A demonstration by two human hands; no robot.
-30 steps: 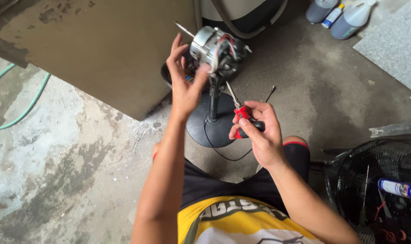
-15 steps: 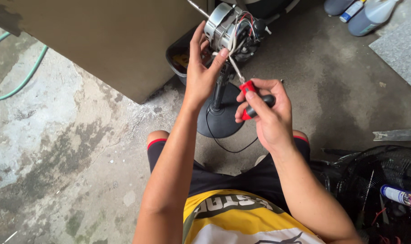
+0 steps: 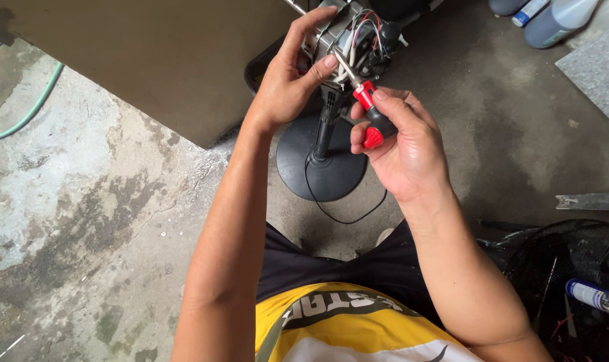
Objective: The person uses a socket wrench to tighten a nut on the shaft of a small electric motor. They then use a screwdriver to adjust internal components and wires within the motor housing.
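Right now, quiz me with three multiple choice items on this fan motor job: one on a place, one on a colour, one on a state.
1. Where is the green hose?
A. On the concrete at far left
B. Coiled on the round base
C. Across the person's lap

2. What colour is the screwdriver handle?
A. Blue and white
B. Red and black
C. All yellow

3. What is the left hand doing?
A. Resting flat on the floor
B. Holding a bottle
C. Gripping the fan motor

Answers: 1 A, it curves along the floor by the left edge. 2 B, red ends and black middle show in the right hand. 3 C, its fingers wrap the motor housing atop the stand.
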